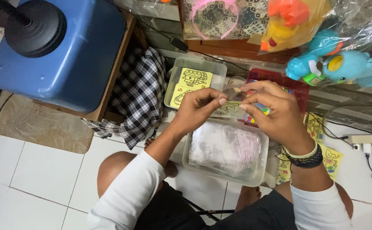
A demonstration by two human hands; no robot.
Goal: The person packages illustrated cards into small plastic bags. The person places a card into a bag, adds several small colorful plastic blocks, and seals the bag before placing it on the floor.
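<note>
My left hand (196, 110) and my right hand (275, 113) meet above two clear plastic tubs. Both pinch a small clear plastic sleeve with a yellow picture card (229, 105) in it, held flat between the fingertips. Below the hands sits a clear tub (260, 172) full of thin plastic bags (224, 150). Behind the hands, another clear tub (172, 81) holds yellow cards with black line drawings (194, 78). A red tray (296, 87) with coloured bits lies under my right hand.
A blue plastic container (66, 55) with a black lid stands on a wooden stand at left, beside a checked cloth (137, 100). Bagged plastic toys (335, 64) hang at top right. More yellow cards (330, 159) and a power strip (367, 140) lie on the tiled floor.
</note>
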